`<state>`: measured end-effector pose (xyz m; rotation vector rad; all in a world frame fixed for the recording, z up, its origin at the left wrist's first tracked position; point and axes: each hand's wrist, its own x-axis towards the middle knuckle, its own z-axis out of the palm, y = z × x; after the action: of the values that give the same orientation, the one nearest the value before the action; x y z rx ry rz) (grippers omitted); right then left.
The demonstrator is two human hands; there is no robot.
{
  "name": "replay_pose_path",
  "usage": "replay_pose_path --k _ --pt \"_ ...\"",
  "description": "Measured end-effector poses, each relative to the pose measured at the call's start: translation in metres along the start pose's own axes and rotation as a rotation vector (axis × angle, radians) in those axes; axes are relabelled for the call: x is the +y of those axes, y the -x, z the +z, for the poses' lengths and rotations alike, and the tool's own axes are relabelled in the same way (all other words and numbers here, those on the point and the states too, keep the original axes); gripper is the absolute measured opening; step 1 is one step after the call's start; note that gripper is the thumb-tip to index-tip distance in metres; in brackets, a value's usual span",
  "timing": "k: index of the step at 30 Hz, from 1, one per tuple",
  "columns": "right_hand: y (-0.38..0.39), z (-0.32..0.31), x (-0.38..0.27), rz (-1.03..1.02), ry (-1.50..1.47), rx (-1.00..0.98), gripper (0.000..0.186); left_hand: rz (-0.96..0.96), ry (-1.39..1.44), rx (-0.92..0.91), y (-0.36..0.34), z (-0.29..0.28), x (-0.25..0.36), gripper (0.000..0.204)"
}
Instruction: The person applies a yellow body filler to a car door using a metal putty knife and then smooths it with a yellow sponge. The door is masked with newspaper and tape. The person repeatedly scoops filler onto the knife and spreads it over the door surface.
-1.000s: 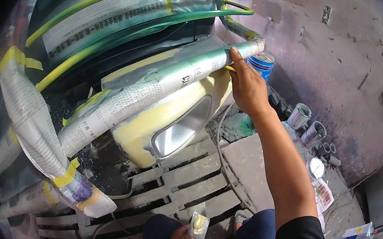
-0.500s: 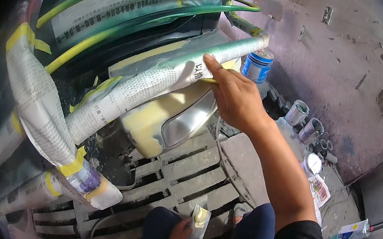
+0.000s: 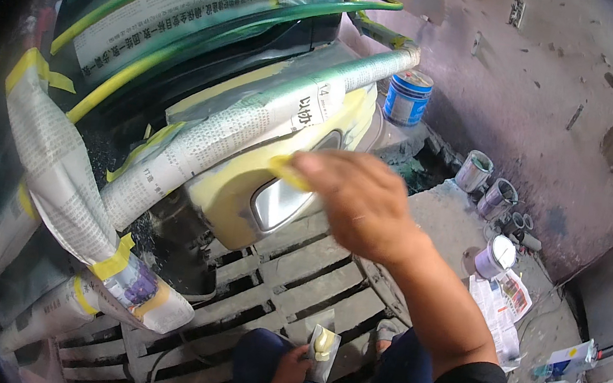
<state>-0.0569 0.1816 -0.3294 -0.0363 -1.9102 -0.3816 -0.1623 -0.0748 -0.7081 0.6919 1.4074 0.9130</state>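
Note:
My right hand [image 3: 356, 198] is closed on a small yellow spreader [image 3: 290, 171], slightly blurred, held in front of a body panel [image 3: 219, 207] coated in pale yellow filler. A shiny silver recess [image 3: 282, 202] shows in the panel, partly hidden by the hand. Above the panel runs a bar wrapped in newspaper [image 3: 230, 127]. Low down, by my knees, my left hand [image 3: 290, 371] grips a flat grey board [image 3: 327, 369] carrying a dab of pale yellow putty [image 3: 323, 342].
Yellow and green bars [image 3: 210, 43] cross the upper left. Slatted grating [image 3: 304, 269] lies below. A blue can [image 3: 408, 96] stands by the stained wall [image 3: 522, 80]; several more pots, including a white-topped tub [image 3: 497, 255], and newspaper sheets [image 3: 495, 317] sit at right.
My right hand has come down and back from the newspaper-wrapped bar, and the yellow spreader now shows more clearly. My left hand still holds the board at my knees.

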Motion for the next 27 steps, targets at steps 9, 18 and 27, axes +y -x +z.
replay_pose_path --k 9,18,27 --pt "0.061 -0.017 0.090 0.489 0.202 0.020 0.048 0.083 -0.176 -0.026 0.007 -0.006 -0.005 0.050" --pt "0.053 0.014 0.084 0.514 0.213 0.016 0.048 -0.022 -0.093 -0.027 0.009 -0.012 -0.007 0.052" --pt "0.023 0.030 -0.013 0.383 0.028 0.099 0.055 -0.074 -0.103 0.050 0.017 0.011 0.036 0.049"
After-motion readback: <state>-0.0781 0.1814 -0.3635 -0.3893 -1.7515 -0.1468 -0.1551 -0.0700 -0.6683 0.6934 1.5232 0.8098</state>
